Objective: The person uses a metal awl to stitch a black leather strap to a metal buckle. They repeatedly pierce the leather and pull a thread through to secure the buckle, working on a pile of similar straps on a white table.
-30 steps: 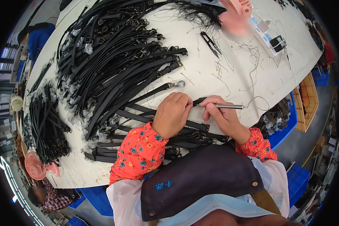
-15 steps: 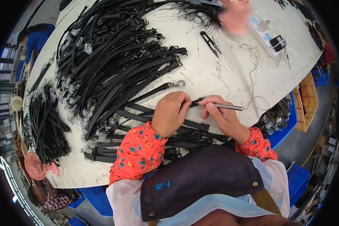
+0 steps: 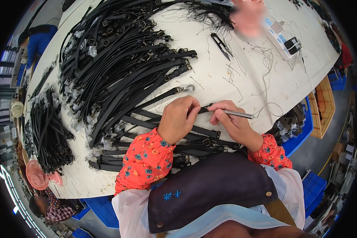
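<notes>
Fingers curled, my left hand [image 3: 177, 121] pinches a black belt [image 3: 204, 108] over the near part of the table. My right hand [image 3: 236, 126] grips a slim silver pen-shaped tool [image 3: 240, 114], its rear end pointing right beside a thin pale cord [image 3: 268, 104]. The fingertips of my right hand meet the belt's end, and they hide the tool's tip. Under and beyond my hands lies a wide heap of black belts [image 3: 107, 85] with metal buckles, some wrapped in clear plastic.
Black-handled thread snips [image 3: 221, 46] lie beyond my hands. A white power strip [image 3: 279, 37] with a black plug sits far right, near loose threads. A smaller belt pile [image 3: 49, 131] and a pink fan [image 3: 37, 174] are at left; a blue bin [image 3: 308, 119] stands right.
The tool and my right fingertips have shifted slightly left and the tool's rear end has dipped a little. My left hand stays almost where it was, holding the belt.
</notes>
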The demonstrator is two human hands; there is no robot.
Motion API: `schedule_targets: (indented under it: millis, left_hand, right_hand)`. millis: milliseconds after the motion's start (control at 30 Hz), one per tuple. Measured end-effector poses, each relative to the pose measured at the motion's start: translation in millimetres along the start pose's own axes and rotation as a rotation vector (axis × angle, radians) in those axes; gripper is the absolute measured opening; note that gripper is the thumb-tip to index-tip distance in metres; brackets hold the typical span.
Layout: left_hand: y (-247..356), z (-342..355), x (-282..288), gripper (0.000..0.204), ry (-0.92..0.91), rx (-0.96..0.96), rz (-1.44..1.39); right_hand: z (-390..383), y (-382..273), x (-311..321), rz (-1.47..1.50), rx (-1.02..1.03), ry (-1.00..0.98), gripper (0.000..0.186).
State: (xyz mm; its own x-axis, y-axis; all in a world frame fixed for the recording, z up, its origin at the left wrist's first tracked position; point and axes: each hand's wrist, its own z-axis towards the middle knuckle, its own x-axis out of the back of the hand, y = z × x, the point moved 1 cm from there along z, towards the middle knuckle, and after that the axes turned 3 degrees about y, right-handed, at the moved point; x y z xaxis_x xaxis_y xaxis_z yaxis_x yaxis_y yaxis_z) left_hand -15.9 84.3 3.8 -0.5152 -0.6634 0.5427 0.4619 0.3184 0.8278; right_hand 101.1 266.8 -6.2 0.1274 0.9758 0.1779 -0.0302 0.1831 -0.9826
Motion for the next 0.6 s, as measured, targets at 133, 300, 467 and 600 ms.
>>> schedule_targets:
  millis: [133,300,467,600]
  left_hand:
    - [-2,0,2,0.008,-0.006,0.073,-0.054]
    - [-1,2,14,0.011,-0.200,-0.177,0.123]
    - [7,-2,26,0.018,-0.622,0.073,-0.038]
    - [3,-1,35,0.028,-0.336,0.028,0.150]
  right_hand:
    - [-3,1,1,0.109,-0.047,0.032,0.027]
    - [-3,-3,2,0.184,-0.034,0.101,0.029]
    - [-3,0,1,0.164,-0.031,0.069,0.028]
    - [-4,-1,-2,0.179,-0.056,0.018,0.027]
